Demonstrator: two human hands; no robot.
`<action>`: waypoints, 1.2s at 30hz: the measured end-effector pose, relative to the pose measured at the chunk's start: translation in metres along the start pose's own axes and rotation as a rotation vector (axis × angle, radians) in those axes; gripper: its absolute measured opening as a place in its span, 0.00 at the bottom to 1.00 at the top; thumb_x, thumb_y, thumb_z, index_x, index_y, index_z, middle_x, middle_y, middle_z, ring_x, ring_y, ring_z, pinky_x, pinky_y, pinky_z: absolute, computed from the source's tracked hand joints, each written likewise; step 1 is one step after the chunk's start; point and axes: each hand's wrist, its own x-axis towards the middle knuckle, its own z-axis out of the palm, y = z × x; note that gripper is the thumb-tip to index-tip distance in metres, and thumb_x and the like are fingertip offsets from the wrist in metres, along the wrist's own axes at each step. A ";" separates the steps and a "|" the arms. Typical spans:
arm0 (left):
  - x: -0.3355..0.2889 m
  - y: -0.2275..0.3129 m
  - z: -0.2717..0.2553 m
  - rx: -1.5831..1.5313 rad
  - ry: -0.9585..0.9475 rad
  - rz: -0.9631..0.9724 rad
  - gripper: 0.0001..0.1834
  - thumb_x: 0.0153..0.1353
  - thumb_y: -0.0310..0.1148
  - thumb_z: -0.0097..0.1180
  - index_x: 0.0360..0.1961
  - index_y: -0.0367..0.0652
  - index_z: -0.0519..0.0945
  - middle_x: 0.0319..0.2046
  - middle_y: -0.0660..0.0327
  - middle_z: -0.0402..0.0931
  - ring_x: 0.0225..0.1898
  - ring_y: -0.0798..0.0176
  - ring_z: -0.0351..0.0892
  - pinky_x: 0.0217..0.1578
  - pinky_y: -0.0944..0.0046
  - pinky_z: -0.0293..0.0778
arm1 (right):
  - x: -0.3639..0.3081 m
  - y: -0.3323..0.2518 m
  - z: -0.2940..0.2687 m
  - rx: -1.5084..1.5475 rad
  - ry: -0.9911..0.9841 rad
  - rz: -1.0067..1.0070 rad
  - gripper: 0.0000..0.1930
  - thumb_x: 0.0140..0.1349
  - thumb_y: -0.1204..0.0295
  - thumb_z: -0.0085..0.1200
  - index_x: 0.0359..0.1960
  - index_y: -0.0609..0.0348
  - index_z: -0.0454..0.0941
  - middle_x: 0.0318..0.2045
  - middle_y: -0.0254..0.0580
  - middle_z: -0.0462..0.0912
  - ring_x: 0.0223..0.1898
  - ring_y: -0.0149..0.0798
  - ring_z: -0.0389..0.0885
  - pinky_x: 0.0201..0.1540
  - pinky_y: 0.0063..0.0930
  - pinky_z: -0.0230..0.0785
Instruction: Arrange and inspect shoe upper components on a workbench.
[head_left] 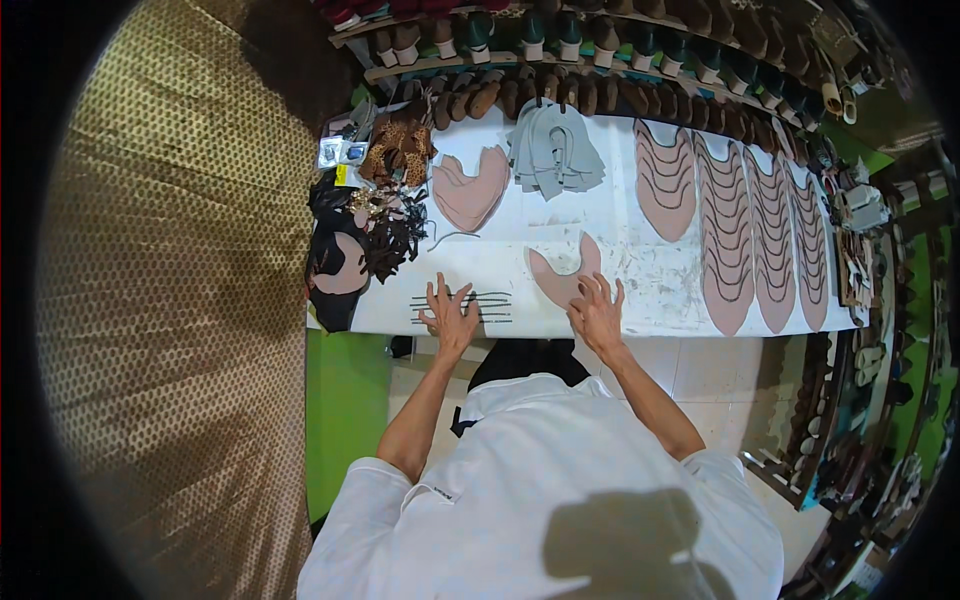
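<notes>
My left hand (452, 318) is over several thin dark strips (492, 308) laid side by side near the table's front edge. Its fingers are spread, and no strip is visibly lifted. To the right, my right hand (599, 315) rests its bent, separated fingers on the right side of a pink U-shaped shoe upper piece (553, 283). That piece lies flat, its cut-out facing away from me; the hand covers part of its right arm. A small stack of similar pink pieces (468, 194) lies further back, left of a pile of grey cut pieces (556, 148).
Overlapping pink pieces with dark-lined curved edges (727, 270) form rows on the white table (610, 235). Black scraps (397, 240) and leopard-print material (400, 150) crowd the left end. Shoes (570, 40) fill shelves behind. A patterned gold curtain (180, 300) hangs left.
</notes>
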 end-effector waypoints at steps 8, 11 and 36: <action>0.009 0.003 0.014 0.015 0.009 0.149 0.15 0.60 0.46 0.69 0.49 0.64 0.89 0.79 0.53 0.55 0.80 0.37 0.43 0.63 0.11 0.38 | 0.044 -0.052 0.026 0.129 -0.063 -0.068 0.07 0.58 0.65 0.68 0.37 0.49 0.92 0.66 0.40 0.73 0.75 0.52 0.59 0.76 0.66 0.41; 0.016 0.002 0.019 0.021 -0.033 0.159 0.15 0.60 0.44 0.70 0.49 0.65 0.89 0.79 0.53 0.56 0.80 0.37 0.43 0.63 0.11 0.38 | 0.055 -0.061 0.044 0.137 -0.064 -0.079 0.07 0.58 0.65 0.69 0.36 0.49 0.92 0.65 0.40 0.74 0.75 0.52 0.59 0.76 0.66 0.41; 0.081 -0.015 0.031 -0.085 -0.314 0.419 0.20 0.53 0.34 0.66 0.49 0.59 0.89 0.78 0.54 0.56 0.80 0.40 0.43 0.64 0.13 0.38 | 0.079 -0.078 0.058 0.138 -0.113 -0.092 0.09 0.63 0.66 0.60 0.33 0.55 0.89 0.66 0.38 0.75 0.75 0.48 0.60 0.79 0.62 0.40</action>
